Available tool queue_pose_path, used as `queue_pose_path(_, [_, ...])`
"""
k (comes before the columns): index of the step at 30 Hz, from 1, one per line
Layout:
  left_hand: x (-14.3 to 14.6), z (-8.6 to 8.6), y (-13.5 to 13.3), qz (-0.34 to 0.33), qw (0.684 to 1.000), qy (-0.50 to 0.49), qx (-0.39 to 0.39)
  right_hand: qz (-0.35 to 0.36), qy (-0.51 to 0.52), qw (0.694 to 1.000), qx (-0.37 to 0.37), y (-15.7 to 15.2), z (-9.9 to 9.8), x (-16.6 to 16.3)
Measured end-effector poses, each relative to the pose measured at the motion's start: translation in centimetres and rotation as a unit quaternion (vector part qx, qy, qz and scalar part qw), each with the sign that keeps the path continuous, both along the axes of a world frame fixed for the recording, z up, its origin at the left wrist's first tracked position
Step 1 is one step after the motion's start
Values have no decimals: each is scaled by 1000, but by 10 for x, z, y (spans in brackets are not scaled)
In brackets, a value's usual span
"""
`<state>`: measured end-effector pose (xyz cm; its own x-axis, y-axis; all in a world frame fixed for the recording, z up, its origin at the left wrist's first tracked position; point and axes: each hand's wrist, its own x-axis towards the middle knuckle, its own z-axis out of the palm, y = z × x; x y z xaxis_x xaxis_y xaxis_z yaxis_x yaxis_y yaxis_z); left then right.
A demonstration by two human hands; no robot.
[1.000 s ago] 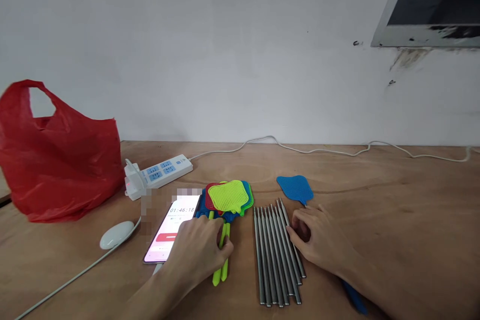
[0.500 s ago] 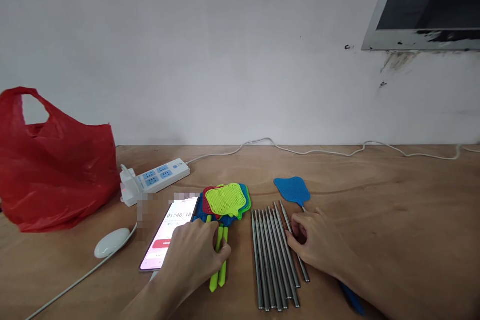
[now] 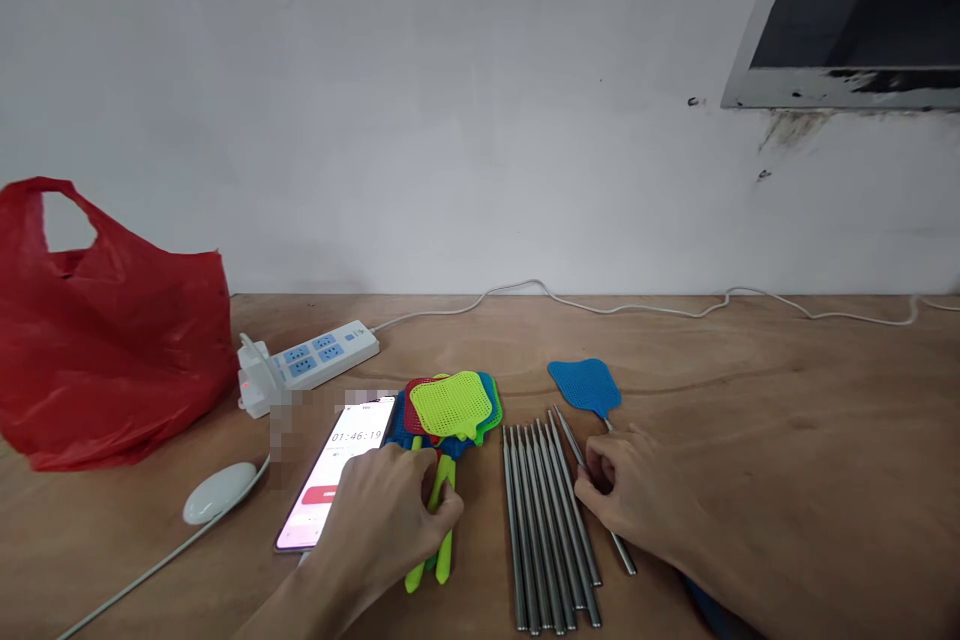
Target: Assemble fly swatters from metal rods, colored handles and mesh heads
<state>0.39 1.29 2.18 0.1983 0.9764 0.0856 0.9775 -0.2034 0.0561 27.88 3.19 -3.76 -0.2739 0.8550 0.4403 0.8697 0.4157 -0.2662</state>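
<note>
My left hand [image 3: 394,500] is closed, thumb and fingers pinching a yellow-green fly swatter handle [image 3: 444,475]. Another yellow-green handle lies beside it. Above the hand, several fly swatter heads overlap, with a yellow-green head [image 3: 451,405] on top and red, blue and green ones below. My right hand [image 3: 630,480] pinches a slim metal rod [image 3: 622,555] between thumb and fingertips; the rod lies slanted on the table. Left of it several tapered metal rods [image 3: 544,530] lie side by side. Past the right hand is a blue fly swatter [image 3: 586,386], its shaft mostly covered by that hand.
A lit phone [image 3: 330,480] with a running timer lies partly under my left forearm. Farther left are a white oval device [image 3: 219,493] on a cable, a power strip [image 3: 322,358] and a red plastic bag [image 3: 112,340]. A thin white cord runs along the wall.
The rod in my right hand has swung so its near end lies farther right, away from the row. The yellow-green handles at my left hand have shifted, their near ends now wider apart.
</note>
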Motion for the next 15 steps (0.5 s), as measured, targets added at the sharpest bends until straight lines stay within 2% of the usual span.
queue_pose_path(4, [0, -1, -2, -51, 992, -115, 15, -2, 116, 991, -59, 0, 4, -1])
queue_pose_path(7, [0, -4, -4, -78, 980, -184, 7, 11, 262, 959, -111, 4, 4, -1])
queue_pose_path(10, [1, -5, -5, -94, 972, -217, 8, 19, 346, 926, -146, 9, 6, -1])
queue_pose_path(12, [2, -6, -5, -102, 968, -228, 4, 12, 429, 880, -203, 10, 10, -1])
queue_pose_path(15, [3, -5, -5, -118, 962, -246, -15, 0, 583, 761, -284, 7, 21, -4])
